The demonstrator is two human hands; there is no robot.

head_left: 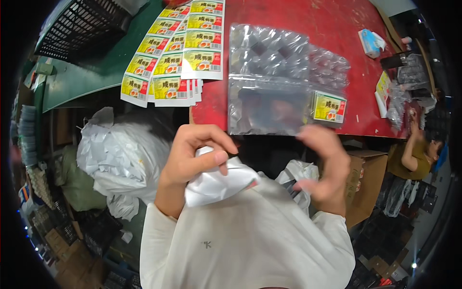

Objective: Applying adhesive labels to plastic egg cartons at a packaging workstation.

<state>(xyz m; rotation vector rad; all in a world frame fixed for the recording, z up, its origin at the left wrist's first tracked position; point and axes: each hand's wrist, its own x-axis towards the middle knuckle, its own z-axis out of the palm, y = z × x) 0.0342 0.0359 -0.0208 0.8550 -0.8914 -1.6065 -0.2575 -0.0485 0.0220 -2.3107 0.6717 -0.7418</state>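
Nearest, just below the middle of the frame, the left hand (pixel 195 151) was bent inward, its thumb and curled fingers pinching a folded white sheet (pixel 216 185) that hung before the shirt. Right of centre, the right hand (pixel 327 166) was raised and blurred, thumb and fingers apart; nothing showed in its grasp, though the blur kept me from telling for sure.

Beyond them, on the near edge of the red table (pixel 370 103), a large clear container (pixel 272 106) lay with no label visible on its flat lid. Just to its right, a smaller clear container (pixel 332 67) showed a yellow-and-red label (pixel 329 107) — stuck on or merely lying there, I could not tell. The work seemed only partway along: many labels remained on the label sheets (pixel 202 41) at upper centre.

Farthest out, a black crate (pixel 79 31) stood at upper left, a co-worker (pixel 408 156) at far right.
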